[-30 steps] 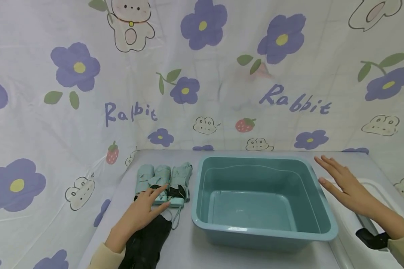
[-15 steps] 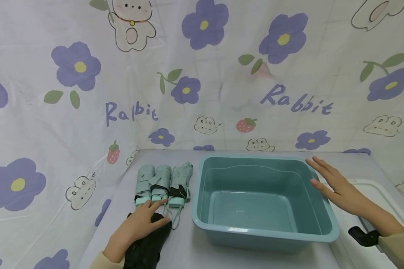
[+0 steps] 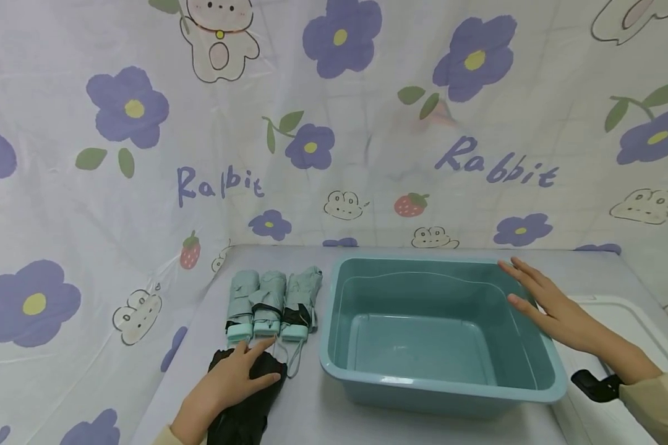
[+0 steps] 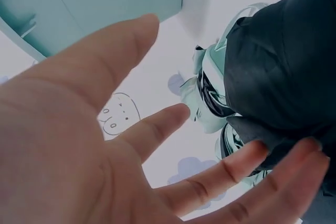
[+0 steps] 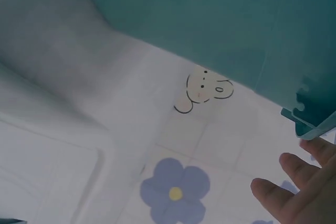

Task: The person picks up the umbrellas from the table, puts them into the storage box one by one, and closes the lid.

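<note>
Three mint folded umbrellas point(image 3: 269, 303) with black straps and wrist cords lie side by side on the left of the table. In front of them is a bunched black fabric item point(image 3: 239, 414); its kind cannot be told. My left hand point(image 3: 225, 380) is over this black item, fingers spread and slightly bent, holding nothing. On the right, an open teal plastic bin point(image 3: 440, 383) has nothing in it. My right hand point(image 3: 562, 315), fingers extended, is at the bin's right rim; in the right wrist view its fingers point(image 5: 270, 192) appear near the bin's outer wall point(image 5: 210, 19).
A white panel like a lid point(image 3: 607, 315) lies right of the bin, partly behind my right forearm. A patterned cloth point(image 3: 367, 123) with flowers and rabbits hangs behind the table. The pale tabletop point(image 3: 323, 426) shows in front of the bin.
My left hand has drawn back toward me, off the umbrellas and over the black fabric item. The right hand has shifted slightly left toward the bin's rim. The head view has tilted a little.
</note>
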`<state>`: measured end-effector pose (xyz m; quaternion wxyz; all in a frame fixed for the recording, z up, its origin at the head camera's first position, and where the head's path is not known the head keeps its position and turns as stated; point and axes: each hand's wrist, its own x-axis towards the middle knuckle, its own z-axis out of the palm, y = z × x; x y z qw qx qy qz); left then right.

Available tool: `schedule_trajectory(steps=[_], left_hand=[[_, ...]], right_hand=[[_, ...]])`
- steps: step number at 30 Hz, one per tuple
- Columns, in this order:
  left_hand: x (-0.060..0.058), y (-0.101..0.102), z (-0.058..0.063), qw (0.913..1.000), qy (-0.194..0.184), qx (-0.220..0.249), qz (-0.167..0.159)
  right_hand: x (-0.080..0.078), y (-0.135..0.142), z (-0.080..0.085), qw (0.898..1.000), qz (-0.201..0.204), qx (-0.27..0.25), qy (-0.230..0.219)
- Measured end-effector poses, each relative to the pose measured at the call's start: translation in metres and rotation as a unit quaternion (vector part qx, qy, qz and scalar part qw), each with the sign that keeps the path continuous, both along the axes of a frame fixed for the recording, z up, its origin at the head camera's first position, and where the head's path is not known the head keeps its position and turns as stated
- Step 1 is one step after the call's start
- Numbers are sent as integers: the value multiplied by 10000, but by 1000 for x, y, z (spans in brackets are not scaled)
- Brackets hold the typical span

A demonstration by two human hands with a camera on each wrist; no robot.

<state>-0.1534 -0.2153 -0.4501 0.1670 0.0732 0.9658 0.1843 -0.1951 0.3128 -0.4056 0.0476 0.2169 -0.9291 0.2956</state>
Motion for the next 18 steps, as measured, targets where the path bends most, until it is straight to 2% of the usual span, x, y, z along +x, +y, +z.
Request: schedule_trajectory(steps=[4,9,14,18], left_hand=[[4,-1,-1,10000,-31,-54,61],[10,-2,-3,9995,-174,-246,131],[14,-2,-5,9986,-357,-352,181],[14,-3,-12,9981,-420,-414,170]], right_hand=[[0,-1,-1,9998,57,-72,-186],[0,-3,-1,9988,50,196,-437],[0,-5,-2,9985,-37,272,-478],[0,-5,-3,9988,-20,158,-472]])
